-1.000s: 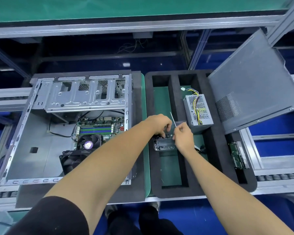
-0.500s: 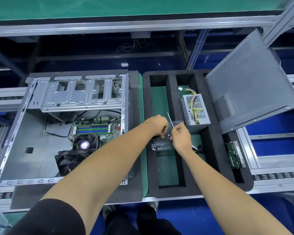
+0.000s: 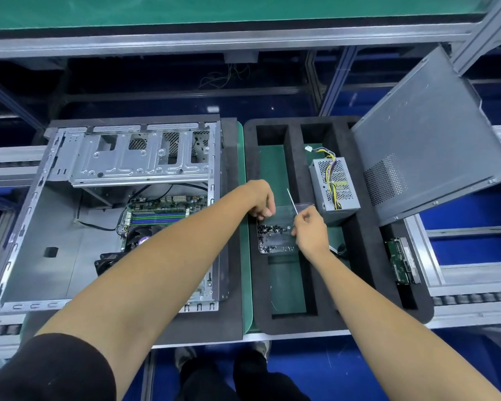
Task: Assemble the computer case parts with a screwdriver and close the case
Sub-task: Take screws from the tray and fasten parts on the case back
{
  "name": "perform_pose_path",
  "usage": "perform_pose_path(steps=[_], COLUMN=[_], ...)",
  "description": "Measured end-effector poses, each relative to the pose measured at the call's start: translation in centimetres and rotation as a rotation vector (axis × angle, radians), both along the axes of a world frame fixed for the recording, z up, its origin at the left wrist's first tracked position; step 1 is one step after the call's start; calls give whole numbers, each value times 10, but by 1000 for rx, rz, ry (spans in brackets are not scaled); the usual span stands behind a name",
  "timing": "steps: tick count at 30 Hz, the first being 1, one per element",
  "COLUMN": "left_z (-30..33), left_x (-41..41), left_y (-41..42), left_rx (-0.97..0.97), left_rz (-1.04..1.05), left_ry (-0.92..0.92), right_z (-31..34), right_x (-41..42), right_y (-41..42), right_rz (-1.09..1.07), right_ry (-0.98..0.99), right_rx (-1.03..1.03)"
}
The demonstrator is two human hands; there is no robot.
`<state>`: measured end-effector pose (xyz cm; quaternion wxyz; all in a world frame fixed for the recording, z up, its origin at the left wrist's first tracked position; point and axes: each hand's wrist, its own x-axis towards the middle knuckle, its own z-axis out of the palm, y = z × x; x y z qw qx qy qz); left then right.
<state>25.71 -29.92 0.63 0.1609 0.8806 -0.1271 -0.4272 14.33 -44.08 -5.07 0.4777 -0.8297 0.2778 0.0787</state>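
My left hand [image 3: 261,201]: curled at the screw box [image 3: 275,237]. My right hand [image 3: 310,230]: gripping the screwdriver [image 3: 292,201] over it.

A black foam tray [image 3: 368,299] with long slots lies on a green mat [image 3: 246,198]. Behind the tray runs a grey metal frame rail [image 3: 243,43] (loose thin wires [image 3: 226,76] hang beneath it). Below the tray, blue floor [image 3: 344,371].

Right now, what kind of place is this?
Probably a computer assembly line in a factory: an open computer case on a roller conveyor, and a black foam tray holding a power supply.
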Motion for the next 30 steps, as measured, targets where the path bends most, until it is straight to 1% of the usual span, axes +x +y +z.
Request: perform_pose_path(steps=[3, 6, 10, 13, 15, 18, 23, 26, 30], left_z=[7, 8, 2, 0, 1, 4, 1, 0, 1], left_x=[5, 5, -2, -7, -8, -9, -17, -23, -28], left_y=[2, 1, -4, -7, -7, -4, -5, -10, -16], left_rx=[14, 56, 41, 12, 28, 87, 171, 189, 216], left_rz=[3, -56, -148, -175, -193, -219, -279, -297, -332], left_ry=[-73, -145, -82, -57, -44, -91, -85, -92, -154], right_z=[-2, -4, -5, -6, -7, -8, -8, -8, -9], right_x=[1, 1, 1, 2, 2, 2, 3, 3, 2], right_y=[0, 0, 0, 0, 0, -1, -1, -1, -1], right_rz=[5, 6, -2, 3, 4, -3, 0, -1, 5], right_ry=[-6, -4, 2, 2, 2, 1, 17, 23, 4], right_rx=[0, 2, -9, -17, -17, -9, -33, -25, -21])
